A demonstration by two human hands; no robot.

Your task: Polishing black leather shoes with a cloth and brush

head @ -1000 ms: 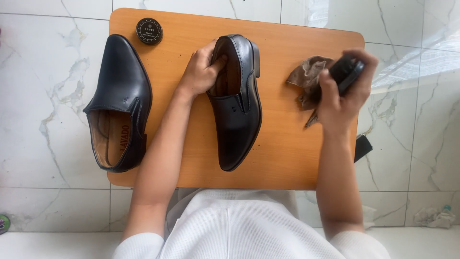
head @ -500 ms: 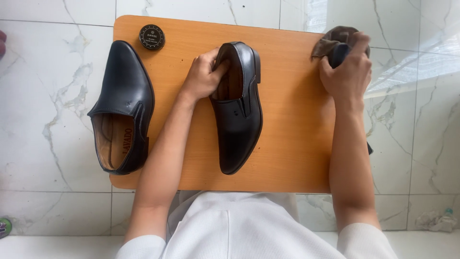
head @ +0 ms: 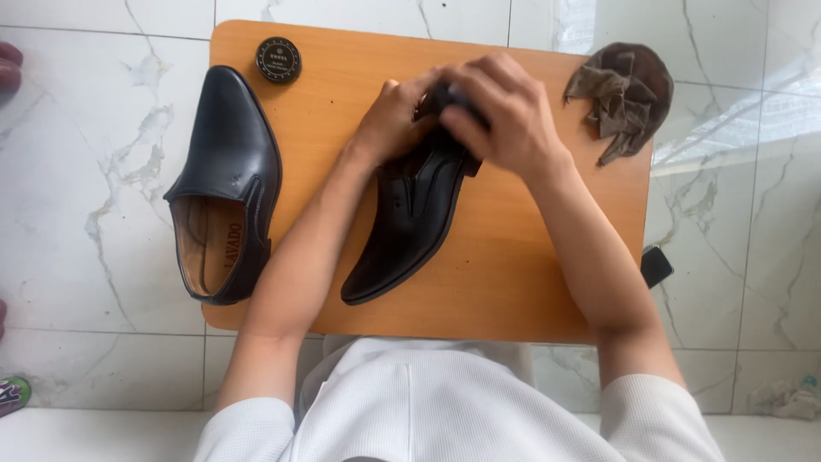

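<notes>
Here we are, looking down at our own two hands meeting over the black shoe (head: 410,214) in the middle of the wooden board (head: 505,257). Our left hand (head: 398,115) is curled around the heel end of that shoe, fingers tucked in at the opening, gripping it and holding it tilted so the pointed toe aims down and back toward our body. Our right hand (head: 505,111) sits right up against the left, closed over something dark at the shoe's heel; we can see only a sliver of it between the fingers, so we cannot tell what it is. Both hands are touching the shoe and pressed close to one another. Off beyond our left hand, further to the left, the second black shoe (head: 224,184) lies flat with its tan lining showing, partly over the board's edge and well apart from the hands. Just past it, ahead of the left hand, stands a small round black tin (head: 278,60) with its lid on. To the outer side of our right hand, at the board's far corner, a crumpled brown cloth (head: 620,94) lies untouched. Near our right forearm, a small dark object (head: 656,265) pokes out from under the board's edge. White marble floor (head: 85,103) surrounds everything.
</notes>
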